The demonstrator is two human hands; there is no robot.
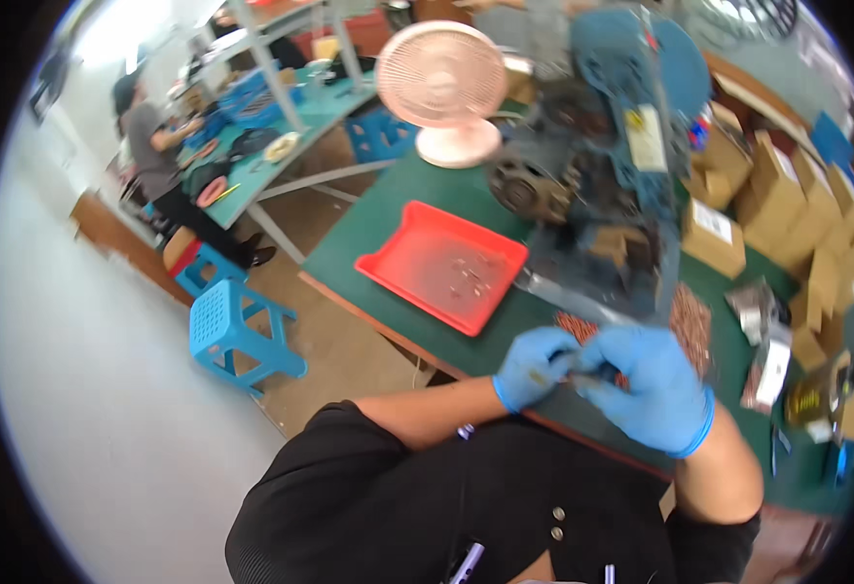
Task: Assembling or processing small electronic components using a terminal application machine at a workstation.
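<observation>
From where I watch, both hands wear blue gloves and meet close together over the near edge of the green tabletop [388, 229]; the left hand [532, 366] has its fingers curled in, pinching a small part [555, 368] that is too blurred for me to name; the right hand [655, 384] is bent over it, its fingers closed toward the same small part, though I cannot tell whether they grip it or only touch it; just beyond the hands lies a heap of small copper-coloured pieces [690, 321] on the tabletop; to the left of that sits a red tray [417, 243] with a few small bits scattered inside; behind the tray stands a pink fan [443, 88], and beside it a blue press machine [607, 146]; cardboard boxes [777, 195] are stacked at the right; a blue plastic stool [227, 331] stands on the floor at the left, well apart from the hands; another person [159, 161] sits at a farther table.
</observation>
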